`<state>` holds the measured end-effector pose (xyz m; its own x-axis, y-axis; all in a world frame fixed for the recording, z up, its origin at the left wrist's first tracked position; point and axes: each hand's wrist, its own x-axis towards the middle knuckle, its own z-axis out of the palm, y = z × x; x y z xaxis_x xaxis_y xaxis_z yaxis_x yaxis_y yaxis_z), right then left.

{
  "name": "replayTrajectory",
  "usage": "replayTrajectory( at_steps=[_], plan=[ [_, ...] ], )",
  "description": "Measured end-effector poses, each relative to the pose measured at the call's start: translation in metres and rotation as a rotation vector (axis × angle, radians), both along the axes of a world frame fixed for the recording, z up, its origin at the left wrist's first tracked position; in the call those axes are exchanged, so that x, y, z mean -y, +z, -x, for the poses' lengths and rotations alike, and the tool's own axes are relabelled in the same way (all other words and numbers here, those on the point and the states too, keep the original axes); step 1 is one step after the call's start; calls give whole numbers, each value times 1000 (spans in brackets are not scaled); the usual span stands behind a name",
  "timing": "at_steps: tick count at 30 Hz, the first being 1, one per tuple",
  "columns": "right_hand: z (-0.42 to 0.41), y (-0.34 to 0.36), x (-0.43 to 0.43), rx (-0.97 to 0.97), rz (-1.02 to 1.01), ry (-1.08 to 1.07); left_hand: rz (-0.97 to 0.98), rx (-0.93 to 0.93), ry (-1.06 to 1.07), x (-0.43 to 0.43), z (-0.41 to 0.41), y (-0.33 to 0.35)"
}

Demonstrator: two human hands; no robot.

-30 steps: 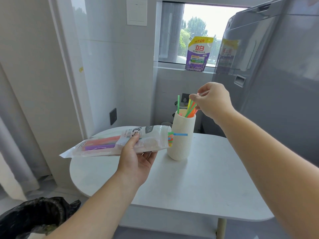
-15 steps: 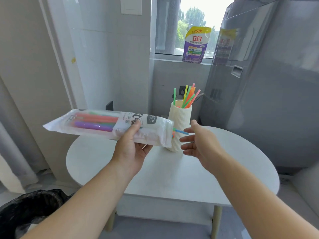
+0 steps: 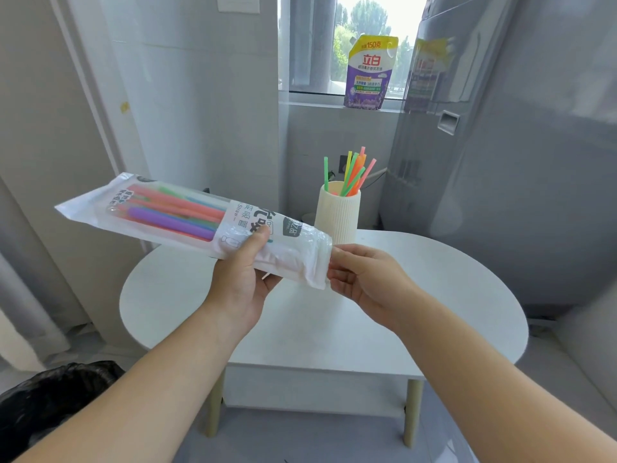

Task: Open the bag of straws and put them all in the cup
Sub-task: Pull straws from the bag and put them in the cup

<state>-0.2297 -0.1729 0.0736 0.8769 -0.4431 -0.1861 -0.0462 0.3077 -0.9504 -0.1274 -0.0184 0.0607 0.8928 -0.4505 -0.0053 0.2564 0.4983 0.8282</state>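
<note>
Crinkly plastic bag, light and slippery, sits clamped in left hand; half-open right hand probes its mouth, grasping nothing visible.

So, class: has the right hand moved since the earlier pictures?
Yes. The right hand has dropped from above the ribbed cup to the straw bag opening, below the cup's rim.

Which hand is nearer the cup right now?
Right. The right hand sits just below the cup at the bag's open end; the left hand grips the bag farther left.
</note>
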Motion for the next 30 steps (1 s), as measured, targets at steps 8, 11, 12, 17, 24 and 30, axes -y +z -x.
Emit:
replayTrajectory(
  at_steps=[8,11,12,17,24,30],
  plan=[
    [2,6,3,22,11,-60,53,-75,15,0,0,0],
    [3,8,7,10,48,-103,67,-110,16,-1,-1,0],
    [4,8,7,13,60,-111,69,-116,15,-2,-1,0],
    [3,8,5,45,127,-100,76,-134,0,0,1,1],
    [5,12,12,16,182,-142,91,-160,-2,-3,-2,1],
    [7,16,14,17,196,-139,94,-210,0,-4,-2,1]
  ],
)
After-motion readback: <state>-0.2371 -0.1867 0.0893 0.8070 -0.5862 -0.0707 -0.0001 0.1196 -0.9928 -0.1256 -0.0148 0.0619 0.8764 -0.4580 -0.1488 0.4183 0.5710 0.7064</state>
